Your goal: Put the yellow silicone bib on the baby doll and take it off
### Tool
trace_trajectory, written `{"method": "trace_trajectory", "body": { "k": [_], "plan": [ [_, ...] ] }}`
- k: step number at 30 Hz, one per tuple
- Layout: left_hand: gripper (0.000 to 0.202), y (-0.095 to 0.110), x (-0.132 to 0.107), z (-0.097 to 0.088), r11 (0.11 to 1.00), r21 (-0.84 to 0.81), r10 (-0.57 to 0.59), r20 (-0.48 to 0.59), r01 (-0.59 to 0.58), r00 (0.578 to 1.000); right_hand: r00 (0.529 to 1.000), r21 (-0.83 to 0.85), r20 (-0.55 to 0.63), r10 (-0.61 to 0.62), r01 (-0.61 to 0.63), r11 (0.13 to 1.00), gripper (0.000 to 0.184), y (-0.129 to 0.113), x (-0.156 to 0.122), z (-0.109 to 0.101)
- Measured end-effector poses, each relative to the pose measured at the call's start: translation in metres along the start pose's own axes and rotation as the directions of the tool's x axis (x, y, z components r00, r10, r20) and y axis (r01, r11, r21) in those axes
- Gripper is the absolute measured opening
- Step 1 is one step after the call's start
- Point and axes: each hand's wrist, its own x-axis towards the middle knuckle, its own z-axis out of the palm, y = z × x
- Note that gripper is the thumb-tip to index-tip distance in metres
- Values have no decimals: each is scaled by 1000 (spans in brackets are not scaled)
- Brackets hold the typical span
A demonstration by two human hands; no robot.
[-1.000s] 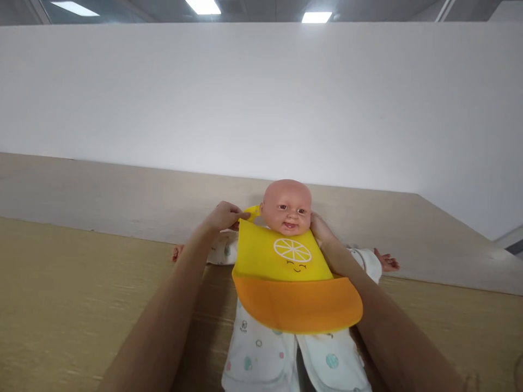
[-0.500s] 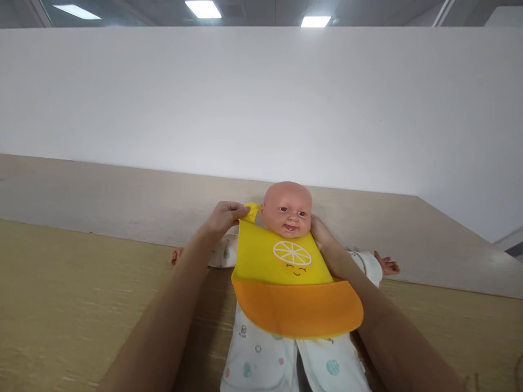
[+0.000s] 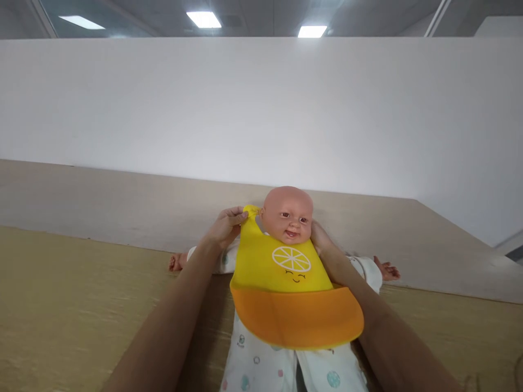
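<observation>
A baby doll [image 3: 287,206] lies on its back with its arms spread, dressed in white printed clothes [image 3: 261,362]. Over its chest is a yellow bib [image 3: 255,261] with a lemon slice and a smiling face on it. An orange catch pocket [image 3: 296,316] runs along the bib's lower edge. My left hand [image 3: 226,226] pinches the bib's neck strap beside the doll's neck, thumb on top. On the other side, my right hand [image 3: 321,237] reaches in against the doll's head and neck; its fingers are hidden behind them.
Under the doll is a yellowish surface [image 3: 81,305] bordered by a pale beige strip [image 3: 122,196]. A white wall or panel [image 3: 245,109] rises behind the head. Ceiling lights [image 3: 204,20] show above it.
The view has tilted slightly up. My left hand still grips the strap, which now looks more upright and gathered near the doll's neck. The right hand has barely moved.
</observation>
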Motion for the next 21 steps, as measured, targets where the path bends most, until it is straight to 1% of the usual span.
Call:
{"method": "trace_trajectory", "body": {
  "k": [2, 4, 7, 9, 11, 12, 13, 15, 16, 19, 21],
  "plan": [
    [29, 1, 1, 1, 999, 46, 2, -21, -1, 1000, 1000, -10, -7, -23, 23, 1000, 31, 0, 0, 0],
    [25, 2, 1, 2, 987, 160, -8, -87, 22, 996, 998, -28, -19, -53, 53, 998, 32, 1, -1, -2],
    [20, 4, 0, 5, 937, 340, -17, -191, 82, 982, 996, -61, -24, -89, 88, 994, 33, 3, 0, -5],
    [19, 4, 1, 7, 913, 395, -9, -219, 97, 976, 994, -75, -24, -105, 103, 992, 33, 4, 1, -7],
    [16, 3, 2, 9, 902, 422, 23, -246, 85, 969, 992, -79, -30, -121, 118, 990, 34, 5, 2, -8],
    [18, 3, 3, 10, 899, 433, 51, -262, 70, 964, 991, -80, -37, -128, 125, 989, 34, 5, 3, -9],
    [25, 3, 4, 12, 895, 443, 77, -273, 54, 959, 990, -83, -44, -134, 130, 988, 33, 5, 3, -9],
    [39, 3, 5, 17, 890, 454, 94, -265, 38, 960, 988, -90, -60, -142, 136, 987, 32, 5, 3, -9],
    [39, 3, 6, 20, 889, 457, 85, -247, 38, 965, 987, -92, -69, -147, 141, 986, 31, 4, 3, -8],
    [20, 2, 7, 28, 888, 458, 59, -206, 43, 977, 978, -121, -104, -183, 170, 978, 31, 0, 2, -6],
    [16, 1, 8, 31, 887, 461, 77, -213, 30, 974, 966, -195, -128, -226, 199, 960, 29, -6, 2, -6]
  ]
}}
